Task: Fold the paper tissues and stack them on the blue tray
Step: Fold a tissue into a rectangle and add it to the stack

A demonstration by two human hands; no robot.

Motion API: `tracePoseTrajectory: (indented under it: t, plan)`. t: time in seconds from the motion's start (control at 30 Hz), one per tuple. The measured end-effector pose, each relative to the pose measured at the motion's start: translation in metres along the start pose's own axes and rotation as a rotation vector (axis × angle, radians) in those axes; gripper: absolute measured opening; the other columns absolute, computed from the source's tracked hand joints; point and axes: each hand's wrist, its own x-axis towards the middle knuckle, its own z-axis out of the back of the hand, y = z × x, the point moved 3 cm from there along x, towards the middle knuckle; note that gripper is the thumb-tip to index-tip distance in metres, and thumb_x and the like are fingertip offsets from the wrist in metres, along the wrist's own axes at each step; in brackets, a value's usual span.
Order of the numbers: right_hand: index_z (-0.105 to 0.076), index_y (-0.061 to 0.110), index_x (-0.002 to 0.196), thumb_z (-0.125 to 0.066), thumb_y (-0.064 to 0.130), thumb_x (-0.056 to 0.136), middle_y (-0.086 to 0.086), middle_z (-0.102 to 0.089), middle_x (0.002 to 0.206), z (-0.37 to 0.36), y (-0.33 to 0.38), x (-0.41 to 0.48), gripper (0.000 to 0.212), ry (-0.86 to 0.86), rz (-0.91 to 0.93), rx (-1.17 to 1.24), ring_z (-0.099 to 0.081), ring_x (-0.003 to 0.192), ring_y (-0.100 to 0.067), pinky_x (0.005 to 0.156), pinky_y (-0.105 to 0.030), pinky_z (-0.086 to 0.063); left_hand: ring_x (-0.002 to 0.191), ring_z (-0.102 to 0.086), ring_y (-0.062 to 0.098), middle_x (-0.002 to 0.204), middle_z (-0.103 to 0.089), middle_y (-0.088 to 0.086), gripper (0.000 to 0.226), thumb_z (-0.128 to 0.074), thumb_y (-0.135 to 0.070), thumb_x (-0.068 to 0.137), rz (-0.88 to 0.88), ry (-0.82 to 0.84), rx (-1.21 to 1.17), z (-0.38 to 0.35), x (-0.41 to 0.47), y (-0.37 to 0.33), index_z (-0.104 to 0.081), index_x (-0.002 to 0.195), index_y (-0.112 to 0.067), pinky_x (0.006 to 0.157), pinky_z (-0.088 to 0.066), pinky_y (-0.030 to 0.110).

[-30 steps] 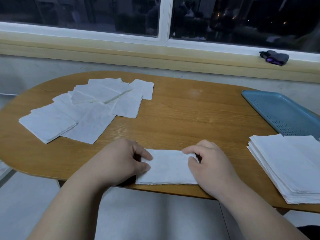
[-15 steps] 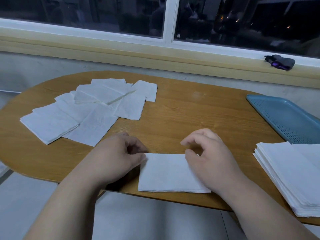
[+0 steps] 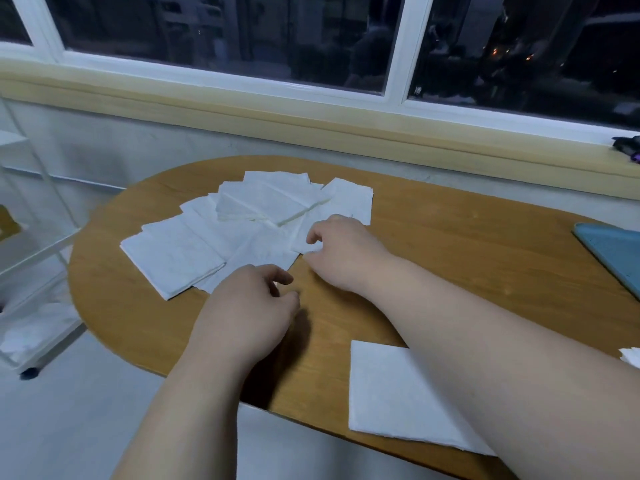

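The window (image 3: 225,32) with its white frame runs along behind the table, dark outside, with a pale sill (image 3: 311,123) under it. The oval wooden table (image 3: 467,271) fills the middle. Off the table's left end stands a white wire rack (image 3: 38,244).

On the far-left part of the table lies a fanned spread of loose tissues (image 3: 180,254), flat and overlapping one another. Both bare forearms reach in over the table's near edge towards it. The right forearm crosses the folded tissue (image 3: 381,396), which lies flat at the table's near edge with its near corner hanging over, and hides that tissue's right part.

The right hand (image 3: 346,251) is at the right side of the spread, back upward and fingers curled. The near corner of one tissue (image 3: 311,223) sits between its thumb and forefinger, and it looks to pinch that corner. The folded tissue lies well behind this hand, under the arm near the elbow.

The left hand (image 3: 249,306) is over bare wood just beside the spread's near corner, its fingers loosely curled and holding nothing. The folded tissue lies to its right, apart from it.

At the table's right end a corner of the blue tray (image 3: 616,251) shows. Nearer along that side, the edge of a white tissue stack (image 3: 632,358) just enters view. On the sill behind the table's right end rests a small dark object (image 3: 628,145), too cut off to identify.
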Motion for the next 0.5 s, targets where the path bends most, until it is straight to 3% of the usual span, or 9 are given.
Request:
tracePoseTrajectory:
  t: [0.27,0.5]
  plan:
    - [-0.064,0.018,0.094,-0.049,0.015,0.091,0.002,-0.062,0.099,-0.016,0.005,0.029,0.015,0.029,-0.057,-0.131,-0.058,0.090,-0.022,0.077,-0.040,-0.055,0.081,-0.058,-0.002,0.092,-0.061,-0.017,0.019,-0.058,-0.040,0.087,0.022,-0.019,-0.045,0.006,0.011,0.007,-0.065,0.105,-0.041,0.065,-0.043,0.021]
    - [-0.060,0.023,0.090,-0.046,0.019,0.095,0.007,-0.059,0.096,-0.015,-0.009,0.018,0.015,0.030,-0.059,-0.103,-0.055,0.089,-0.018,0.071,-0.034,-0.050,0.081,-0.058,-0.003,0.092,-0.062,-0.017,0.023,-0.056,-0.040,0.088,0.015,-0.029,-0.058,0.004,0.009,0.003,-0.067,0.108,-0.037,0.065,-0.042,0.022]
